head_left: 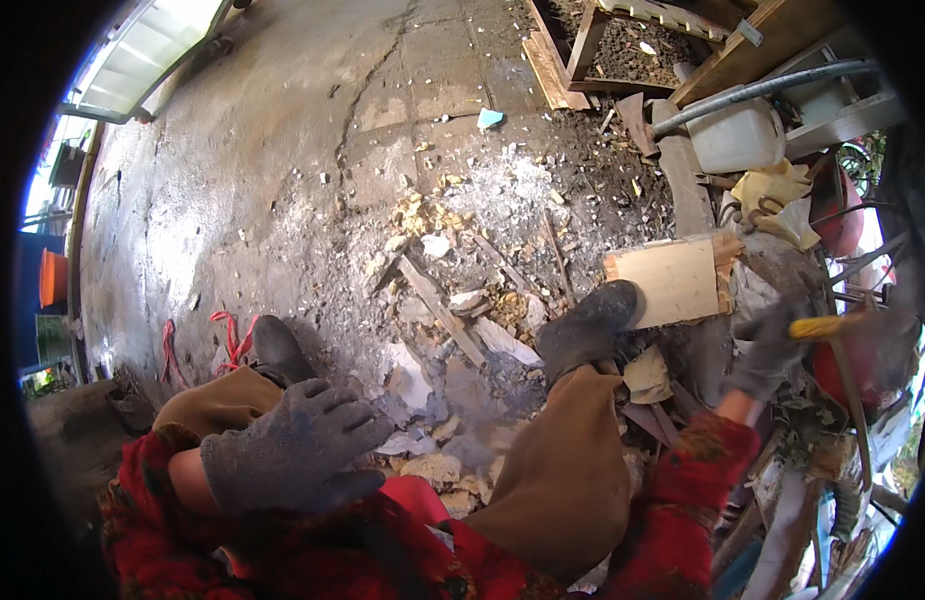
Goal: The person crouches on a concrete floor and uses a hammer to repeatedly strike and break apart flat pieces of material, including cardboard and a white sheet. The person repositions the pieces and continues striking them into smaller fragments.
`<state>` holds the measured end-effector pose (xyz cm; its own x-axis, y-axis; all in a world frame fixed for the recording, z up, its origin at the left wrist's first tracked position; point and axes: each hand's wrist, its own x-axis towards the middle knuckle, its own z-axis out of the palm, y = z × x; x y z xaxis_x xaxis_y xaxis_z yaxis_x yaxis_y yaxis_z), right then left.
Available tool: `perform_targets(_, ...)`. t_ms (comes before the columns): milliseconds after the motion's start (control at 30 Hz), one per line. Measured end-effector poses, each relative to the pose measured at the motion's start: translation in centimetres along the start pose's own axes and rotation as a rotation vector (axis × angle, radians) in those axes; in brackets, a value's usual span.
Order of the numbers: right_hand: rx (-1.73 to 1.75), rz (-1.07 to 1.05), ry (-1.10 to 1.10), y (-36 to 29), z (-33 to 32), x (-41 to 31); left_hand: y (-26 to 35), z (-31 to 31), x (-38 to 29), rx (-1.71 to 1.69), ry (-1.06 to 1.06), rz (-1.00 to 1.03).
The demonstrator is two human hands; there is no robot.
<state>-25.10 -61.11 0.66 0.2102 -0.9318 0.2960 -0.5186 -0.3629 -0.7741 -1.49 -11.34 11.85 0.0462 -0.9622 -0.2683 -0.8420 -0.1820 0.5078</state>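
Note:
My left hand, in a grey work glove, lies over my left knee with its fingers spread a little and nothing in them. Off to the right, my gloved right hand is blurred by motion. It grips a tool with a yellow handle, whose far end is too blurred to identify. A flat piece of pale board with splintered ends lies just left of that hand. My right boot is against the board's near left corner.
Broken plaster and wood scraps litter the concrete floor before me. Scrap wood and a white plastic container crowd the right side. A wooden frame stands at the back right. Red ribbon lies by my left boot.

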Motion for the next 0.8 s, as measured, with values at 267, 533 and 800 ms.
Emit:
perform_targets(267, 0.301, 0.901, -0.596, 15.0, 4.5, -11.6, 0.3, -0.1, -0.3, -0.063, -0.049, 0.041)
perform_targets(533, 0.684, 0.553, -0.365, -4.9, -5.1, -3.9, 0.9, 0.1, -0.3, -0.014, -0.043, 0.083)
perform_targets(800, 0.093, 0.209, 0.059, 5.3, 2.1, -3.2, 0.0, 0.1, 1.3, 0.048, -0.152, 0.020)
